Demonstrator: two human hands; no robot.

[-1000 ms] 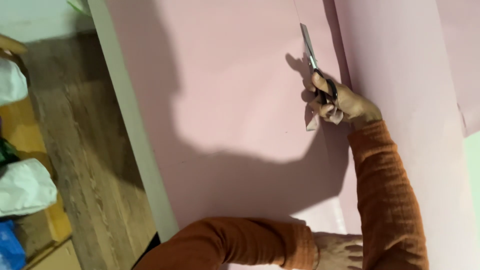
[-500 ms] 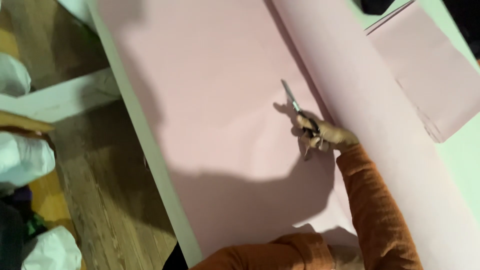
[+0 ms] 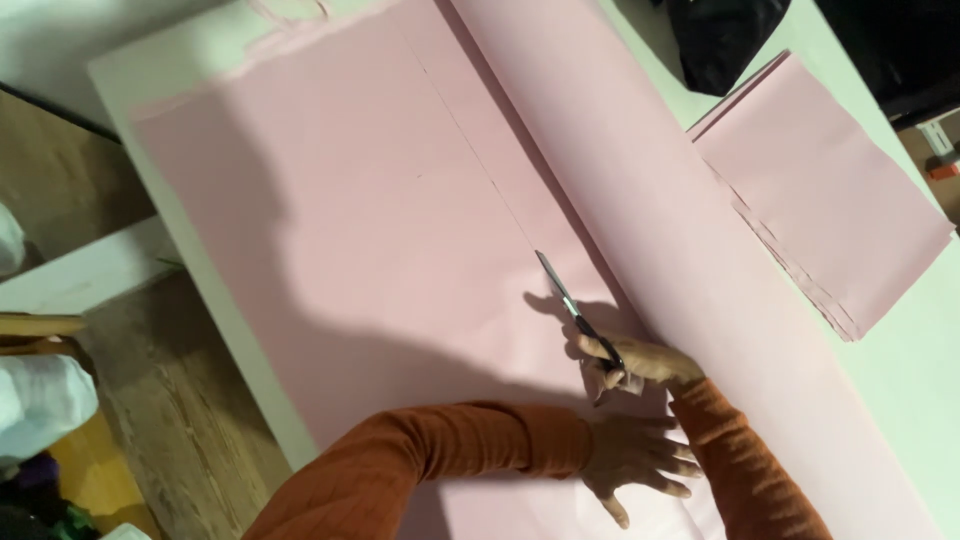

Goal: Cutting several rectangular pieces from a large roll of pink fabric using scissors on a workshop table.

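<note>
While the head camera looks down over both arms, the scene reads as follows.

Right hand: the right hand (image 3: 640, 362) has its grip closed through the dark handles of the scissors (image 3: 578, 316), fingers curled tight around them.

Scissors: the blades point up and to the left, away from the person, and lie along a faint straight line that runs the length of the pink sheet (image 3: 350, 230). Whether the blades are parted cannot be told.

Left hand: the left hand (image 3: 635, 455) lies flat with fingers spread, pressing the sheet just below the right hand; its grip is open and it holds nothing.

Sleeves: both arms wear rust-orange ribbed sleeves (image 3: 440, 455); the left forearm crosses in from the lower left.

Pink sheet: it is spread wide over the counter (image 3: 200, 260), covering most of it, with its left edge near the counter's edge.

Roll: to the right of the scissors the same pink material forms a long roll (image 3: 640, 190) running diagonally from top centre to bottom right, just beside the right hand.

Stack: a pile of cut pink sheets (image 3: 830, 190) rests on the counter right of the roll, well apart from the hands.

Surroundings: a wooden floor (image 3: 170, 400) shows at the lower left, with white bundles (image 3: 40, 400) at the left edge and a dark object (image 3: 725, 35) at the top right.
</note>
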